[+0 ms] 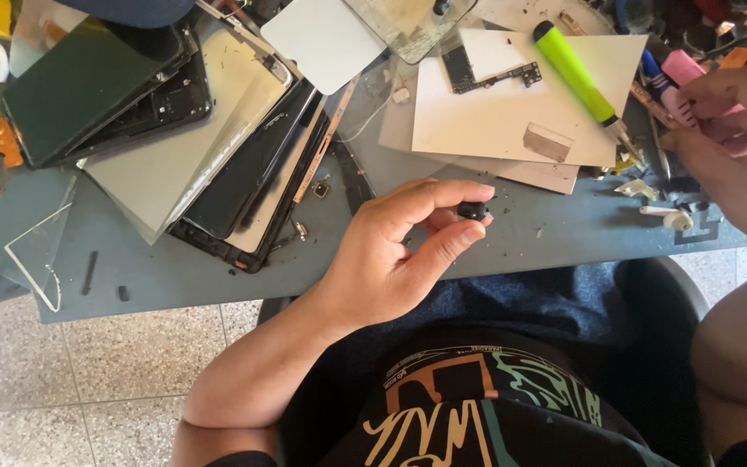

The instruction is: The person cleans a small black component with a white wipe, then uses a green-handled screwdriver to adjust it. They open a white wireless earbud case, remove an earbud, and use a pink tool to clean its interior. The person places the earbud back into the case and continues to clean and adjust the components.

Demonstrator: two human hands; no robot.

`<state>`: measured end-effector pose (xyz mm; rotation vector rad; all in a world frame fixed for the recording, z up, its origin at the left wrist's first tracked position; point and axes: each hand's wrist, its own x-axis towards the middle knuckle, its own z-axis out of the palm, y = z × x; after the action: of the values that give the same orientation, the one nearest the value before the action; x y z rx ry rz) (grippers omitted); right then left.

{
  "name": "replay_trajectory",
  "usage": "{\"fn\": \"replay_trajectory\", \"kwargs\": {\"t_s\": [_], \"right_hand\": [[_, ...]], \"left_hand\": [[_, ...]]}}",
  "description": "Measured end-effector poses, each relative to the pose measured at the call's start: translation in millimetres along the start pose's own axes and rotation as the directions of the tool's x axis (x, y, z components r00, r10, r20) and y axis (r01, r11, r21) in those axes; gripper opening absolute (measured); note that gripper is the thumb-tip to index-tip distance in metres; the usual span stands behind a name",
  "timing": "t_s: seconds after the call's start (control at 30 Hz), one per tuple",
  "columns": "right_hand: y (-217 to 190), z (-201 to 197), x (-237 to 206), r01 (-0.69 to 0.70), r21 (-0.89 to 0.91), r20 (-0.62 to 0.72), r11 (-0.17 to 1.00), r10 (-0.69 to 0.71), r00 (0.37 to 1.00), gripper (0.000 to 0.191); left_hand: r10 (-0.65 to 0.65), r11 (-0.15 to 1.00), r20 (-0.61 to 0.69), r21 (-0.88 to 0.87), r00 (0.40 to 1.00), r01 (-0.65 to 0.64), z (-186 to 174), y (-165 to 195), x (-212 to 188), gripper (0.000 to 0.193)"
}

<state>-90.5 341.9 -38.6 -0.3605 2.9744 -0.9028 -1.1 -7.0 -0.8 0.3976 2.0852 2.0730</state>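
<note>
At the near edge of the grey tabletop [175, 277], the person's left hand [391, 251] is raised palm-up, thumb and forefinger pinched closed on a small black part [473, 210], held just above the surface. The right hand [737, 138], over the right edge, has its fingers curled together among pink and blue tools; whether it grips anything I cannot tell. Towards the far left corner lies a heap of opened phones and loose screens [192, 147], one frame stripped to its shell. Near the far edge a white sheet [494, 112] carries a small circuit board [490, 73] and a green-handled screwdriver [574, 71]. Judging by this, disassembly looks well under way: the little part is out and in hand, with the rest unsorted.
</note>
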Motion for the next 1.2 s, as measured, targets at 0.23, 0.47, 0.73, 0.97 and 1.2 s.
{"fn": "replay_trajectory", "kwargs": {"t_s": [0.23, 0.47, 0.73, 0.97, 1.2], "right_hand": [[50.7, -3.9, -5.8, -0.078, -0.248, 0.088, 0.966, 0.102, 0.991, 0.034], [116.7, 0.4, -10.2, -0.376, -0.221, 0.062, 0.900, 0.398, 0.915, 0.032], [132.3, -3.0, -30.9, -0.299, -0.207, 0.207, 0.931, 0.341, 0.917, 0.030], [42.3, -12.9, -45.7, -0.065, -0.140, 0.347, 0.988, 0.110, 0.931, 0.028], [-79.0, -16.9, -28.2, 0.175, -0.110, 0.288, 0.978, -0.137, 0.948, 0.023]], "left_hand": [[0.001, 1.000, 0.022, -0.011, 1.000, -0.001, -2.2, -0.4, -0.6, 0.029], [-0.034, 0.994, 0.043, -0.103, 0.998, 0.038, -1.3, -4.2, -2.8, 0.031], [-0.008, 0.997, 0.031, -0.080, 0.999, 0.010, -1.0, -2.0, -1.4, 0.029], [-0.005, 0.999, 0.018, -0.039, 1.000, 0.006, -1.4, -2.8, -2.1, 0.028], [0.256, 0.931, -0.156, -0.227, 0.954, -0.287, 1.1, -16.2, -5.2, 0.027]]}}
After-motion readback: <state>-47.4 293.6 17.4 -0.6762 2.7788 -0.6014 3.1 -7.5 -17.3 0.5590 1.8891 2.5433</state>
